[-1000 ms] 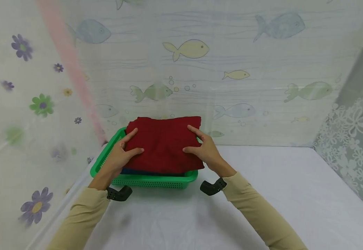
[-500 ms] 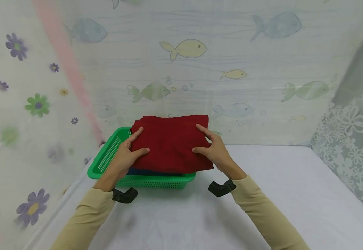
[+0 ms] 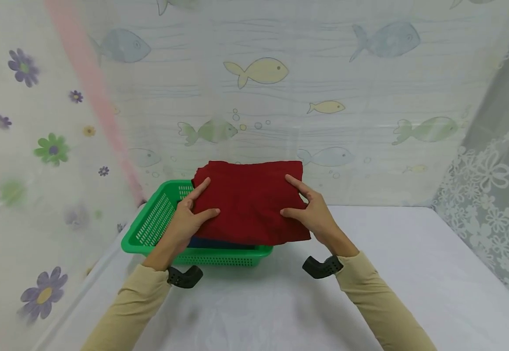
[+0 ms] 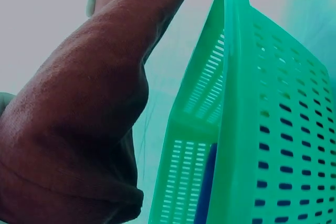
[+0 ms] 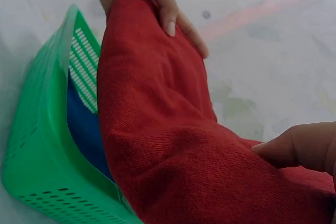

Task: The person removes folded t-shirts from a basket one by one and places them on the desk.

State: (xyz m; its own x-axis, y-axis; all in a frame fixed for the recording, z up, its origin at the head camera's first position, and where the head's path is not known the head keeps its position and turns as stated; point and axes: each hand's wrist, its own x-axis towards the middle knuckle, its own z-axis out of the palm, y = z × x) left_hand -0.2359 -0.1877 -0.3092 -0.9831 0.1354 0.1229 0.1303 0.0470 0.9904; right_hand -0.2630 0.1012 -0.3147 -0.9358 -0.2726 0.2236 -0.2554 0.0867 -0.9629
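A folded red cloth [image 3: 250, 204] hangs over the right part of a green plastic basket [image 3: 137, 234] in the head view. My left hand [image 3: 183, 222] grips its left edge, thumb and index finger lying over the face. On the opposite edge my right hand [image 3: 320, 217] holds it the same way, with the other fingers hidden behind the fabric. Dark blue cloth [image 5: 84, 121] lies inside the basket, seen beside the red cloth in the right wrist view. The left wrist view shows the red cloth's side [image 4: 94, 93] apart from the basket wall [image 4: 239, 103].
A white-covered table [image 3: 386, 273] carries the basket and extends to the right. Behind it hangs a curtain [image 3: 263, 112] printed with fish, and a flowered curtain [image 3: 52, 195] borders the left side. Lace-patterned curtain [image 3: 495, 180] stands at the right.
Both hands have moved to the right with the red cloth, which now reaches past the basket's right end. More of the basket's left interior shows. The basket has stayed in place.
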